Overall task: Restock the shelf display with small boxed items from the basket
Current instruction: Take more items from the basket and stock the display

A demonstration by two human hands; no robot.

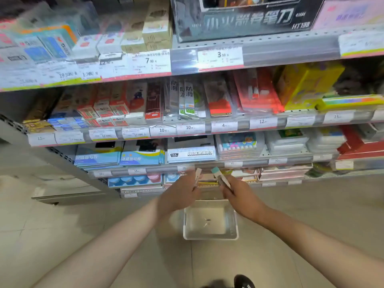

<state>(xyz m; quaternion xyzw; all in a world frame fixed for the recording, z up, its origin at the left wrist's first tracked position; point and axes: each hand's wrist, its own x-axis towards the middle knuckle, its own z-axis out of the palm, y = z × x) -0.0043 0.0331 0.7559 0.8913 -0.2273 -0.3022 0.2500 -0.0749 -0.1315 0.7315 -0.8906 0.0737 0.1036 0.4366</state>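
Boxed items are up out of the basket (pixel 210 219), which sits on the floor below: the left hand (pixel 179 195) pinches a slim pale box (pixel 197 175) and the right hand (pixel 241 196) grips a teal-capped one (pixel 220 177), both near the lower shelf (pixel 207 166). Both grips look light, so a box could slip or be knocked against the crowded shelf edge and fall.

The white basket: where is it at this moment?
In the head view, the white basket sits on the floor, low centre, below and between the left hand and right hand, before the bottom shelves.
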